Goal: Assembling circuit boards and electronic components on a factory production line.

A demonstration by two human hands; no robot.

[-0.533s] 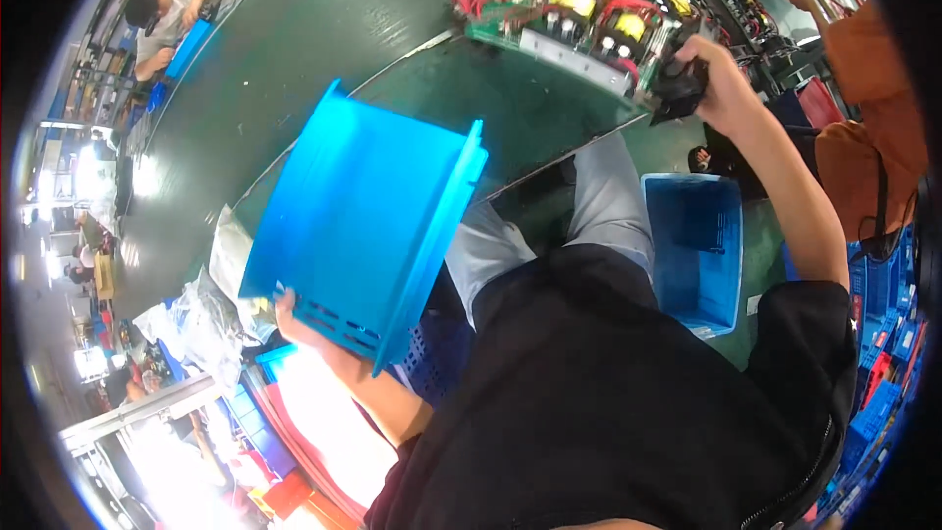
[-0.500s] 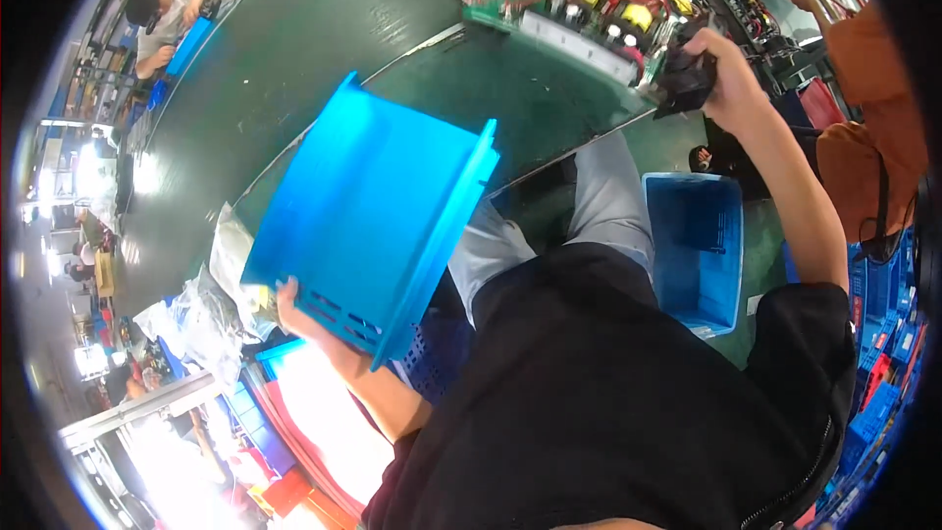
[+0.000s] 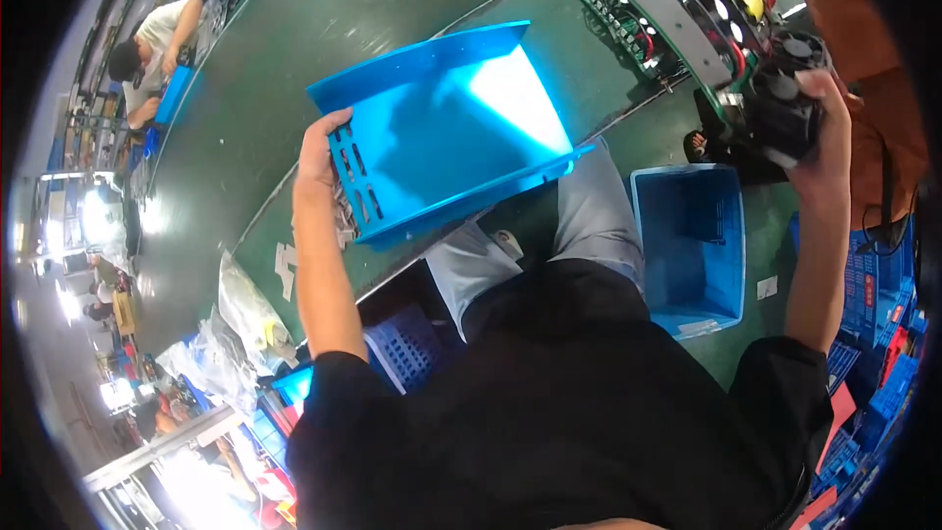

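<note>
A blue U-shaped casing (image 3: 432, 137) lies over the green tabletop in front of me, its open side up and a row of slots at its left end. My left hand (image 3: 320, 149) grips that slotted end, fingers curled over the edge. Off to the right, my right hand (image 3: 826, 132) is closed around a black fan (image 3: 783, 103). This fan sits at the near end of a circuit board assembly (image 3: 677, 20) with a long grey metal strip, green board and red wires. How firmly the far end rests on the table cannot be made out.
A blue bin (image 3: 687, 245) stands on the floor right of my legs. Plastic bags (image 3: 221, 358) lie at the lower left. Beside my right hand is a co-worker in an orange-brown garment (image 3: 854, 49); another person (image 3: 157, 49) works at the far left. Blue crates (image 3: 873, 285) line the right.
The blue casing has turned over from its outer face to its open side and shifted right. My right hand has moved right and nearer, swinging the circuit board assembly round.
</note>
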